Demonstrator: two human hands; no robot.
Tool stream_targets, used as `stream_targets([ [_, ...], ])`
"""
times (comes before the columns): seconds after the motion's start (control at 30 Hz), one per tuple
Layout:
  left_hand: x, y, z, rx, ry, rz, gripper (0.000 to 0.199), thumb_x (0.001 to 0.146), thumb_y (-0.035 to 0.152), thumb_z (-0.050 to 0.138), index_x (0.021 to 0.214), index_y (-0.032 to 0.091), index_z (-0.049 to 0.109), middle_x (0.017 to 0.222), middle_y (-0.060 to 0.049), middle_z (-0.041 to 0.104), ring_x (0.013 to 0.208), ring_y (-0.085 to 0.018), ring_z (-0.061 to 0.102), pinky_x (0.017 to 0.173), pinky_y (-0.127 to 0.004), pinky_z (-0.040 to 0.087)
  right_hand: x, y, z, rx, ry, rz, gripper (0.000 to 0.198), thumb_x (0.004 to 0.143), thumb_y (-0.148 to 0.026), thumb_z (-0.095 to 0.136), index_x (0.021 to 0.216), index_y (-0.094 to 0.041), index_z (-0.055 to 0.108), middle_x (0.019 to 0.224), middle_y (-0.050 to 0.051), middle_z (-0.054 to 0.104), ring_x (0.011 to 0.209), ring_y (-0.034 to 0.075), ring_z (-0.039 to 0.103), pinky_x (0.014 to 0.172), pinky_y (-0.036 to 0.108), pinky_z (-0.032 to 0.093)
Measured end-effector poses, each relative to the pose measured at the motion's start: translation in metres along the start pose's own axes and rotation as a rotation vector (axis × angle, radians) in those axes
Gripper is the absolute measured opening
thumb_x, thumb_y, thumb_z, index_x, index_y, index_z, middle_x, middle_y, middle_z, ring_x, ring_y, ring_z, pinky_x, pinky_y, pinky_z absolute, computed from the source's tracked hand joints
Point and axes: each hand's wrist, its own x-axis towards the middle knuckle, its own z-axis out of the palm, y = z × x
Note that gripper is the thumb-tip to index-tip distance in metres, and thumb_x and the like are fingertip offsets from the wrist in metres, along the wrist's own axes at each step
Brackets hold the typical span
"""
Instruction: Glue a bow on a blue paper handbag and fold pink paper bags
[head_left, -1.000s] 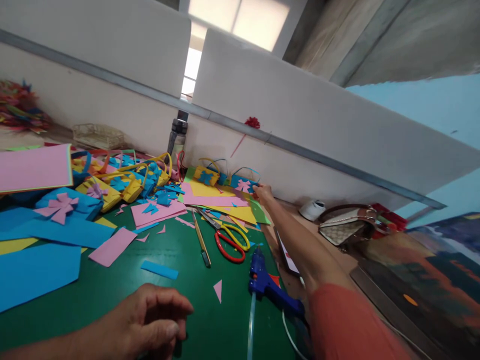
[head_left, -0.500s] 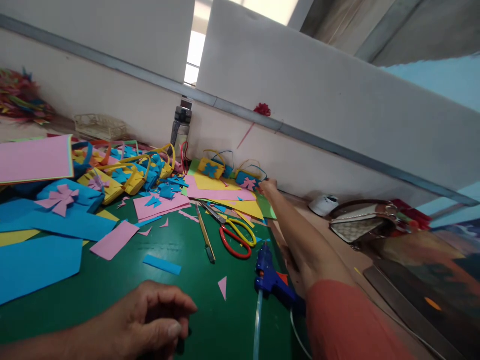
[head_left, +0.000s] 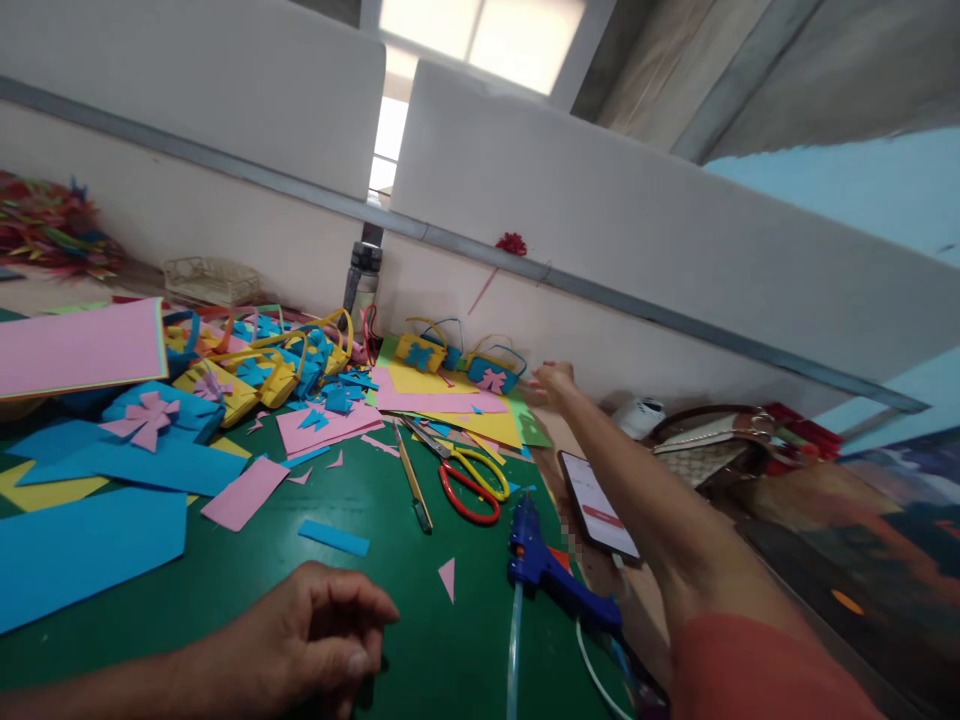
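Left hand [head_left: 322, 635] near, half-curled, nothing visible in it; small blue bag [head_left: 496, 377] far, right hand [head_left: 553, 380] just beside it.
The bag looks light, easily crushed, best pinched gently by its sides; the right hand seems loosely open, empty.

Bright glare from upper window [head_left: 525, 40], dimmer green table [head_left: 427, 660], blurry lower right corner
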Motion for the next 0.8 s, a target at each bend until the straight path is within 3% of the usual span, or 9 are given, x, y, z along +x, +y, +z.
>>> stream_targets([
  [0.1, 0.000, -0.001, 0.000, 0.096, 0.040, 0.036, 0.042, 0.071, 0.053, 0.065, 0.085, 0.015, 0.054, 0.050, 0.009, 0.040, 0.038, -0.004, 0.031, 0.040, -0.018, 0.023, -0.026, -0.012, -0.004, -0.040, -0.053, -0.015, 0.034, 0.089, -0.034, 0.055, 0.119, -0.017, 0.053, 0.119, 0.008, 0.056, 0.099, 0.020, 0.058, 0.082, 0.042, 0.051],
  [0.27, -0.003, 0.006, 0.004, 0.329, 0.106, 0.119, 0.043, 0.079, 0.056, 0.052, 0.062, 0.018, 0.044, 0.046, 0.009, 0.030, 0.042, -0.005, 0.024, 0.038, -0.019, 0.017, -0.106, -0.020, -0.004, -0.089, -0.261, -0.193, 0.031, 0.089, -0.033, 0.056, 0.116, -0.016, 0.055, 0.113, 0.007, 0.059, 0.093, 0.018, 0.061, 0.078, 0.038, 0.052],
  [0.37, -0.006, 0.011, 0.005, 0.414, 0.108, 0.237, 0.047, 0.082, 0.057, 0.044, 0.055, 0.020, 0.034, 0.045, 0.008, 0.029, 0.041, -0.005, 0.022, 0.038, -0.019, 0.017, -0.171, -0.009, -0.008, -0.114, -0.388, -0.345, 0.037, 0.078, -0.013, 0.063, 0.114, -0.015, 0.059, 0.096, 0.006, 0.067, 0.076, 0.016, 0.065, 0.073, 0.032, 0.053],
  [0.43, -0.007, 0.012, 0.003, 0.445, 0.155, 0.263, 0.048, 0.081, 0.053, 0.048, 0.052, 0.020, 0.030, 0.046, 0.008, 0.027, 0.043, -0.005, 0.022, 0.039, -0.019, 0.017, -0.213, 0.009, -0.012, -0.139, -0.449, -0.472, 0.042, 0.074, -0.012, 0.062, 0.115, -0.019, 0.060, 0.098, 0.006, 0.069, 0.080, 0.019, 0.066, 0.077, 0.034, 0.053],
  [0.47, -0.007, 0.012, 0.002, 0.459, 0.178, 0.276, 0.048, 0.081, 0.050, 0.049, 0.051, 0.020, 0.028, 0.046, 0.008, 0.025, 0.044, -0.005, 0.021, 0.040, -0.020, 0.017, -0.233, 0.020, -0.013, -0.218, -0.483, -0.670, 0.043, 0.076, -0.015, 0.058, 0.119, -0.019, 0.058, 0.104, 0.007, 0.068, 0.083, 0.020, 0.067, 0.077, 0.034, 0.054],
  [0.53, -0.009, 0.011, 0.001, 0.489, 0.205, 0.303, 0.047, 0.080, 0.044, 0.051, 0.049, 0.020, 0.027, 0.046, 0.008, 0.023, 0.045, -0.005, 0.020, 0.041, -0.020, 0.017, -0.268, 0.042, -0.013, -0.344, -0.432, -1.019, 0.046, 0.080, -0.017, 0.050, 0.126, -0.018, 0.053, 0.112, 0.012, 0.067, 0.094, 0.022, 0.066, 0.077, 0.035, 0.055],
  [0.6, -0.010, 0.009, 0.001, 0.523, 0.210, 0.330, 0.045, 0.079, 0.039, 0.052, 0.048, 0.020, 0.026, 0.045, 0.008, 0.023, 0.045, -0.005, 0.019, 0.040, -0.020, 0.017, -0.295, 0.061, -0.010, -0.440, -0.339, -1.229, 0.047, 0.083, -0.016, 0.045, 0.130, -0.017, 0.049, 0.112, 0.013, 0.066, 0.098, 0.023, 0.066, 0.076, 0.036, 0.057],
  [0.67, -0.012, 0.007, 0.003, 0.571, 0.205, 0.367, 0.042, 0.076, 0.032, 0.054, 0.047, 0.020, 0.026, 0.044, 0.008, 0.023, 0.044, -0.005, 0.019, 0.040, -0.020, 0.016, -0.314, 0.075, -0.005, -0.488, -0.272, -1.319, 0.047, 0.086, -0.018, 0.042, 0.132, -0.016, 0.046, 0.112, 0.013, 0.067, 0.100, 0.023, 0.065, 0.078, 0.035, 0.057],
  [0.8, -0.013, 0.001, 0.004, 0.698, 0.169, 0.464, 0.037, 0.070, 0.019, 0.053, 0.046, 0.020, 0.024, 0.044, 0.008, 0.022, 0.044, -0.004, 0.019, 0.042, -0.020, 0.016, -0.327, 0.092, 0.005, -0.462, -0.198, -1.353, 0.044, 0.090, -0.021, 0.040, 0.134, -0.017, 0.045, 0.113, 0.013, 0.067, 0.100, 0.022, 0.065, 0.079, 0.032, 0.056],
])
